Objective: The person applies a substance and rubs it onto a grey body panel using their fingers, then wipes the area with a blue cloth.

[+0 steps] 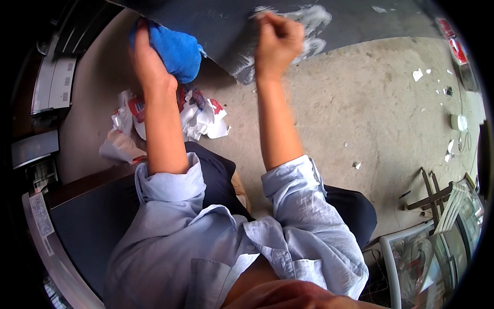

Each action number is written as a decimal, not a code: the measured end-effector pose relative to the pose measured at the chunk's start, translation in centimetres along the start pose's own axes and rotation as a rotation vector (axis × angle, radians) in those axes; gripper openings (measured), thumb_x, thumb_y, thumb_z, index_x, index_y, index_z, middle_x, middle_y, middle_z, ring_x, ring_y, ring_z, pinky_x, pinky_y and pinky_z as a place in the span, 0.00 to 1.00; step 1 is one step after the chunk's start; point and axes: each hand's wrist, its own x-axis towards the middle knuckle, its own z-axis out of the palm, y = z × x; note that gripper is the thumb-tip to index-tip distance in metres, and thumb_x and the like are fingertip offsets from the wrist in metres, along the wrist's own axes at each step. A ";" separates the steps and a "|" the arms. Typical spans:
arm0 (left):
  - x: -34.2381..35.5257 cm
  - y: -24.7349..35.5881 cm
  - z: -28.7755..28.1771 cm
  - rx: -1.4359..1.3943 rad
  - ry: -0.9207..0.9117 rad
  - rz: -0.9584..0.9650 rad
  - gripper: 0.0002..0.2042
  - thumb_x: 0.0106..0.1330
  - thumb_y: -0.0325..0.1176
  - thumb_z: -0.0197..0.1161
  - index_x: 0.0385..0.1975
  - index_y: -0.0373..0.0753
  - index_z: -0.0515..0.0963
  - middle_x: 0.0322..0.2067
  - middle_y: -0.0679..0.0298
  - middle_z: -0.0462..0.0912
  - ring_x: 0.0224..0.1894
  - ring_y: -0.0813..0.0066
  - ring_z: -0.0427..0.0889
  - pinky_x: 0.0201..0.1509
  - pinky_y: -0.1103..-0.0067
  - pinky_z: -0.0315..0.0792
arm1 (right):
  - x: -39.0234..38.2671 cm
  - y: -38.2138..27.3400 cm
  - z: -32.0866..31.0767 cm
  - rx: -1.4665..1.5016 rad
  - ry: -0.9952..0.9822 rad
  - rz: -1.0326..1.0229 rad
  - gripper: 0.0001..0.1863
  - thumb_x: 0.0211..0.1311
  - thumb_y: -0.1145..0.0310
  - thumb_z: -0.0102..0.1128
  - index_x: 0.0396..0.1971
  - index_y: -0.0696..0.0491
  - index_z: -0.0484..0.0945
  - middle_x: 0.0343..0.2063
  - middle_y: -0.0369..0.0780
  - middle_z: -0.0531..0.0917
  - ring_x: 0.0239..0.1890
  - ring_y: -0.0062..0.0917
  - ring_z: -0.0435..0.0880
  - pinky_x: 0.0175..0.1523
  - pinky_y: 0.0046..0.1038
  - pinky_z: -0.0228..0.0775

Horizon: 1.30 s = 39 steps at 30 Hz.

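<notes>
A bunched blue cloth (180, 54) is gripped in my left hand (149, 64), at the left end of a dark grey panel (218, 28). Farther along that panel, my right hand (278, 44) is closed, its fingertips against the surface. A small dark bit shows at those fingertips, too blurred to name. White, flaky residue (313, 26) covers part of the panel around my right hand, and more pale scrapings lie at its near edge. Both my forearms reach forward from rolled-up light blue sleeves.
Crumpled white and red paper (203, 116) lies on the concrete floor (334, 108) below my left forearm. Scraps dot the floor at the right. Glass-fronted frames (411, 257) stand lower right beside dark crossed bars (435, 198). Grey appliance casings (54, 85) line the left side.
</notes>
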 end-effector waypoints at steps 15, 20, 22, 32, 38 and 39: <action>0.8 0.4 -0.3 0.061 -0.018 0.040 0.22 0.67 0.49 0.58 0.52 0.40 0.76 0.48 0.63 0.82 0.47 0.69 0.82 0.51 0.73 0.76 | 1.1 -2.1 0.9 0.034 -0.036 -0.111 0.06 0.45 0.80 0.68 0.22 0.52 0.82 0.24 0.36 0.79 0.31 0.28 0.77 0.37 0.29 0.69; 0.7 0.2 -0.2 0.148 0.029 0.088 0.24 0.65 0.51 0.60 0.52 0.39 0.76 0.48 0.62 0.81 0.47 0.70 0.81 0.51 0.72 0.76 | 1.7 -0.1 0.8 0.119 0.117 0.058 0.06 0.46 0.80 0.68 0.22 0.52 0.82 0.23 0.36 0.79 0.30 0.28 0.76 0.37 0.30 0.68; 1.2 0.2 -0.5 0.161 0.029 0.076 0.25 0.64 0.51 0.61 0.53 0.38 0.76 0.48 0.61 0.81 0.48 0.69 0.81 0.52 0.72 0.75 | -2.4 -1.2 0.8 -0.055 -0.045 -0.178 0.06 0.45 0.80 0.68 0.22 0.52 0.82 0.23 0.36 0.77 0.30 0.30 0.76 0.37 0.29 0.68; 0.8 0.6 -0.8 0.226 -0.029 0.151 0.33 0.62 0.54 0.63 0.61 0.37 0.69 0.53 0.59 0.77 0.53 0.66 0.77 0.56 0.70 0.73 | -1.7 0.8 -0.1 0.036 0.057 0.106 0.07 0.47 0.78 0.71 0.26 0.51 0.83 0.24 0.33 0.77 0.31 0.25 0.76 0.39 0.27 0.69; 1.3 0.8 -1.0 0.283 -0.054 0.183 0.32 0.62 0.53 0.63 0.60 0.37 0.71 0.54 0.58 0.77 0.53 0.67 0.77 0.56 0.71 0.73 | -7.5 -1.7 1.3 0.037 -0.163 -0.108 0.06 0.46 0.78 0.71 0.23 0.52 0.82 0.24 0.36 0.78 0.30 0.30 0.75 0.37 0.29 0.67; 1.3 1.0 -1.2 0.291 -0.065 0.199 0.31 0.62 0.53 0.63 0.60 0.37 0.71 0.54 0.58 0.77 0.53 0.67 0.77 0.56 0.71 0.73 | -6.3 -0.7 1.1 -0.002 -0.125 -0.133 0.06 0.46 0.78 0.71 0.23 0.52 0.82 0.24 0.36 0.78 0.30 0.29 0.75 0.37 0.29 0.67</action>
